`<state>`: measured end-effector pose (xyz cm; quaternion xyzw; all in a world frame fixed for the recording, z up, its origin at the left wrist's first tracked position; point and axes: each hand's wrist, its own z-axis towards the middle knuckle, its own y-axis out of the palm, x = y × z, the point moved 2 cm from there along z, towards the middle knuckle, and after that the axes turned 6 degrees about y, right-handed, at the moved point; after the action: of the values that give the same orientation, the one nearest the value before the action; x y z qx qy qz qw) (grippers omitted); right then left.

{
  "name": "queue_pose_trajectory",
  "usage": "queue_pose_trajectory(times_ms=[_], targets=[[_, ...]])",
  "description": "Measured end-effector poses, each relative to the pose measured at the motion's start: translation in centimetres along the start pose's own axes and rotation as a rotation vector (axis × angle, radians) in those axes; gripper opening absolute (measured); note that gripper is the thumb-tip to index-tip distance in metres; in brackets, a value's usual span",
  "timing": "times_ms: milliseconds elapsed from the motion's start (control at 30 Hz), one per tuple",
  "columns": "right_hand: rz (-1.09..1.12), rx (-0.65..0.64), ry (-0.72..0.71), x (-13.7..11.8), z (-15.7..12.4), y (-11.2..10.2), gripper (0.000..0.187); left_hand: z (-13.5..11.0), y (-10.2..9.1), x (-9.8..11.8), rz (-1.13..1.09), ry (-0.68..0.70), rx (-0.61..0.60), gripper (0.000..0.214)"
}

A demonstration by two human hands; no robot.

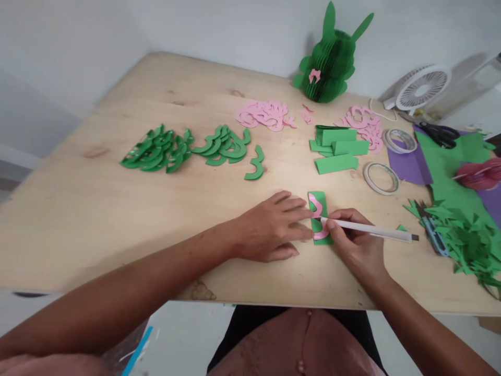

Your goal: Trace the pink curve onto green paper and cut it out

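My left hand (272, 227) lies flat on the wooden table (117, 219), fingers stretched out and pressing the left edge of a folded green paper strip (321, 201). A pink curved template (315, 206) lies on that strip. My right hand (352, 243) is closed round a white pencil (376, 230), whose tip touches the pink template near the strip's middle.
Piles of green curved cutouts (156, 150) (225, 146) lie at the left, pink cutouts (266, 115) and folded green strips (336, 149) behind. A green paper figure (331, 60), a fan (420, 87), tape rolls (381, 177), scissors (440, 133) and green scraps (469, 240) are at the right.
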<state>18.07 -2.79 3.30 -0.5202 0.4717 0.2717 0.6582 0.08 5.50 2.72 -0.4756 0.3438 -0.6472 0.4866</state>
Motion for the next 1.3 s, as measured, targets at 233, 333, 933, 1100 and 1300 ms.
queue_pose_trajectory(times_ms=[233, 333, 933, 1100, 1300], targets=[[-0.018, -0.037, -0.031, 0.32, -0.25, 0.15, 0.002, -0.03, 0.04, 0.02, -0.001, 0.001, 0.008, 0.036], [-0.017, -0.052, -0.034, 0.43, -0.26, 0.13, 0.002, -0.02, 0.05, 0.01, -0.004, -0.002, 0.012, 0.035], [-0.069, -0.057, -0.025, 0.74, -0.35, 0.19, 0.006, 0.01, -0.04, 0.03, -0.001, -0.006, 0.007, 0.036], [-0.061, -0.06, -0.028, 0.77, -0.28, 0.2, 0.007, 0.01, -0.06, 0.08, 0.005, -0.009, 0.014, 0.035], [-0.124, -0.045, -0.052, 0.47, -0.22, 0.17, 0.007, 0.04, -0.15, 0.03, 0.0, -0.009, 0.006, 0.035]])
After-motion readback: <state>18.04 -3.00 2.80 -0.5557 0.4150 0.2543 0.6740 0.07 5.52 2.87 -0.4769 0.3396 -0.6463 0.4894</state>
